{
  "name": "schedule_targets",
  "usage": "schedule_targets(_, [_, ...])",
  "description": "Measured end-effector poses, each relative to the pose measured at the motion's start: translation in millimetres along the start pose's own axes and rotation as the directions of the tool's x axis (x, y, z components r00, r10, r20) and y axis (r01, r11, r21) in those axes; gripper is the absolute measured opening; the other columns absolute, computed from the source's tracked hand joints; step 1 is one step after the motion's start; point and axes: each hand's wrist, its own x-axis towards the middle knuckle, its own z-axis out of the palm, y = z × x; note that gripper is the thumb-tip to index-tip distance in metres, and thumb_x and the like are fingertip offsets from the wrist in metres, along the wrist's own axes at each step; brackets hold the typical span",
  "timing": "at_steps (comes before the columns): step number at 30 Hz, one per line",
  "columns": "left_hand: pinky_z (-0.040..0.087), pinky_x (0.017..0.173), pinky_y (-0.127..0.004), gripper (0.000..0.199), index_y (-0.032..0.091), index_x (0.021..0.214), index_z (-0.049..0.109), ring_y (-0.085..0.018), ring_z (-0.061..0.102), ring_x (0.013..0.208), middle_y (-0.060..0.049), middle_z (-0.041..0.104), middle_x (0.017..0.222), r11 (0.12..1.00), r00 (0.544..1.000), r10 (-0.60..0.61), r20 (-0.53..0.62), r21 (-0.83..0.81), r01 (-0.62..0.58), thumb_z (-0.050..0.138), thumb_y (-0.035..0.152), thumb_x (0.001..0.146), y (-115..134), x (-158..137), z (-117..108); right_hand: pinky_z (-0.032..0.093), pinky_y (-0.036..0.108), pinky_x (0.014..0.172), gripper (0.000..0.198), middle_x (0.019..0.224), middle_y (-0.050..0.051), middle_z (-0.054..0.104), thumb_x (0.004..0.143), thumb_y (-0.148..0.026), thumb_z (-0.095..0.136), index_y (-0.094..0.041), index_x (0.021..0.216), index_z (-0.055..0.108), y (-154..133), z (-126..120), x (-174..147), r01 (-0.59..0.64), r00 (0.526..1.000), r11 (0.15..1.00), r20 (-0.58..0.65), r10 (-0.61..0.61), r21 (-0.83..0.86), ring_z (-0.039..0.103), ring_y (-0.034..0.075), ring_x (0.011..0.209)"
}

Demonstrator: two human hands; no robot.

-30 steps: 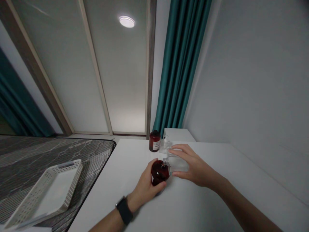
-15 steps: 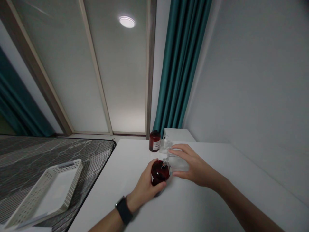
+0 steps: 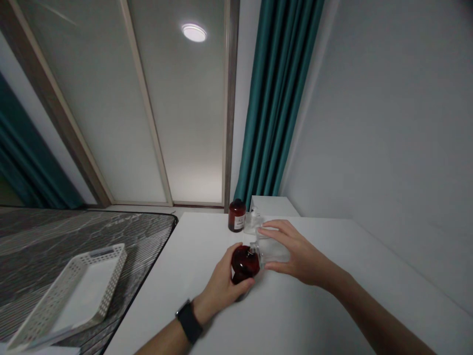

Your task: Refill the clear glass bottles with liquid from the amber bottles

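Note:
My left hand (image 3: 226, 278), with a dark watch on its wrist, is wrapped round a dark red-brown glass bottle (image 3: 245, 263) over the white table (image 3: 288, 315). In my right hand (image 3: 295, 254) a clear glass bottle (image 3: 273, 250) lies tilted on its side, its neck pointing left. That neck meets the top of the brown bottle at its mouth; whether liquid passes between them I cannot tell. Behind them stands a second brown bottle (image 3: 237, 215) with a white label and a dark stopper. Beside it is another clear glass bottle (image 3: 253, 221), partly behind my right hand's bottle.
A white perforated basket (image 3: 107, 291) sits on a grey patterned surface (image 3: 148, 236) left of the table. A white box-like piece (image 3: 275, 204) stands beyond the table's far edge. Teal curtains (image 3: 281, 98) and a pale wall (image 3: 388, 123) rise behind and to the right.

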Motion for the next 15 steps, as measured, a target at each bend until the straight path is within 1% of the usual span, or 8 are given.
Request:
schedule_targets(5, [0.040, 0.108, -0.050, 0.074, 0.017, 0.139, 0.037, -0.033, 0.056, 0.122, -0.015, 0.057, 0.134, 1.000, 1.000, -0.001, 0.005, 0.007, 0.001, 0.073, 0.028, 0.075, 0.9, -0.3, 0.0, 0.046, 0.052, 0.109, 0.071, 0.136, 0.016, 0.056, 0.074, -0.020, 0.084, -0.020, 0.138, 0.053, 0.0, -0.1, -0.3, 0.010, 1.000, 1.000, 0.007, -0.010, -0.008, 0.051, 0.030, 0.128])
schedule_targets(11, [0.040, 0.108, -0.050, 0.074, 0.017, 0.138, 0.037, -0.032, 0.056, 0.121, -0.015, 0.056, 0.134, 1.000, 1.000, -0.012, 0.009, 0.007, 0.012, 0.073, 0.027, 0.074, 2.1, 0.5, -0.3, 0.047, 0.052, 0.108, 0.069, 0.135, 0.015, 0.057, 0.075, -0.022, 0.084, -0.023, 0.137, 0.054, 0.5, -0.5, -0.1, 0.032, 0.999, 0.999, -0.014, -0.032, -0.015, 0.052, 0.030, 0.127])
schedule_targets(15, [0.041, 0.108, -0.049, 0.074, 0.017, 0.139, 0.037, -0.031, 0.056, 0.121, -0.014, 0.057, 0.134, 1.000, 1.000, -0.011, 0.010, 0.003, 0.011, 0.073, 0.026, 0.074, 2.1, -0.3, 0.3, 0.047, 0.051, 0.107, 0.071, 0.136, 0.016, 0.057, 0.074, -0.022, 0.085, -0.022, 0.138, 0.054, 0.8, -0.4, 0.3, 0.046, 0.999, 0.998, -0.019, -0.047, -0.032, 0.052, 0.031, 0.127])
